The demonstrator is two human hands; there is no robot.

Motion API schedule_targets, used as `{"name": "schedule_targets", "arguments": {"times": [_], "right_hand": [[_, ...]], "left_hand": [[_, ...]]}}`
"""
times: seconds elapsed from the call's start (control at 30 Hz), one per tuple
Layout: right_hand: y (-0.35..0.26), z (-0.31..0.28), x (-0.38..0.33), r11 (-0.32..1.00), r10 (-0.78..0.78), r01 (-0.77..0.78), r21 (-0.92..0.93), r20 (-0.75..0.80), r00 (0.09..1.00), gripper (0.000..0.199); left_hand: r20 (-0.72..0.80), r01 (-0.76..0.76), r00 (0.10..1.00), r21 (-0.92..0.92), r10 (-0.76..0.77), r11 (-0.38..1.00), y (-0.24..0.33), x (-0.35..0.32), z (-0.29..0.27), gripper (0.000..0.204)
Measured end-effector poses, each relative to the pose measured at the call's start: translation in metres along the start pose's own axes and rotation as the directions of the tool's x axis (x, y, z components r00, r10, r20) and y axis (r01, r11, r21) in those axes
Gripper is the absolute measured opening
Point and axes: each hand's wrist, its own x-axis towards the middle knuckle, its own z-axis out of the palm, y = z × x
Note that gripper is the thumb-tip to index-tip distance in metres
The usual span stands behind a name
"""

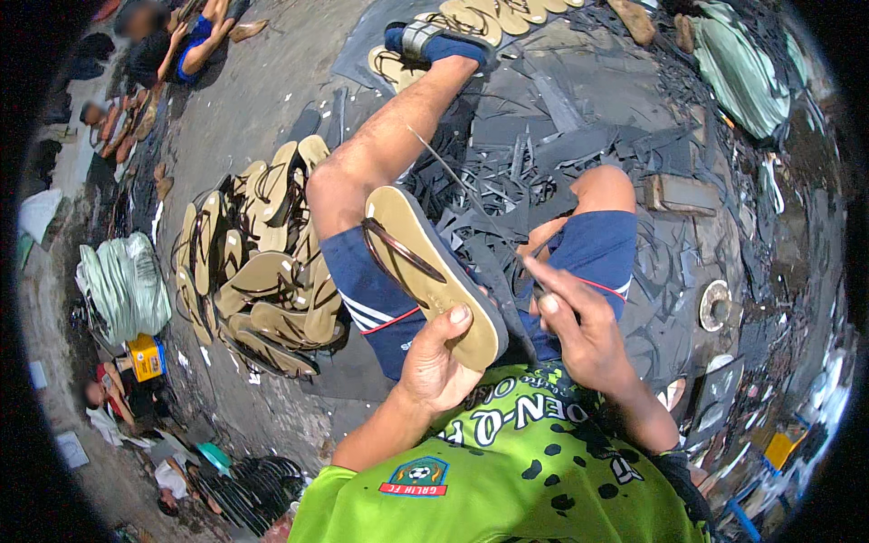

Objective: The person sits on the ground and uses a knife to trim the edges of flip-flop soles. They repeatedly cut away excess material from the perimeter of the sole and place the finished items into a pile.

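Note:
My left hand (436,362) grips a tan flip-flop (421,258) by its heel, thumb on top of the footbed. The sandal has dark brown glossy straps and a grey sole edge, and its toe end points up and away over my left thigh. In my right hand (584,330) is a knife (466,185) with a long thin blade that points to the far left, the index finger stretched along it. The blade passes to the right of the flip-flop, apart from it. Its handle is mostly hidden by my fingers.
A heap of tan flip-flops (262,271) lies on the floor at my left. More sandals (489,18) stand in a row at the far side. Dark rubber offcuts (516,172) cover the ground between my legs. A block (681,195) lies right. Other people sit at far left.

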Motion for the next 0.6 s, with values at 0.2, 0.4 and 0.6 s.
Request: {"name": "schedule_targets", "arguments": {"times": [0.2,0.4,0.6], "right_hand": [[-0.011,0.023,-0.018,0.946,0.068,-0.079,0.313,0.046,0.997,0.042],[-0.011,0.033,-0.001,0.981,-0.188,0.191,0.043,-0.053,0.981,0.039],[-0.001,0.055,0.003,0.953,-0.301,0.304,-0.001,0.118,0.946,0.030]], "left_hand": [[0.138,-0.129,0.985,0.200,0.102,0.971,-0.007,0.002,-0.014,0.037],[0.135,-0.420,0.901,0.513,0.413,0.748,0.003,0.015,-0.017,0.055],[-0.138,-0.344,0.919,0.177,0.369,0.922,0.018,0.039,0.002,0.077]]}}
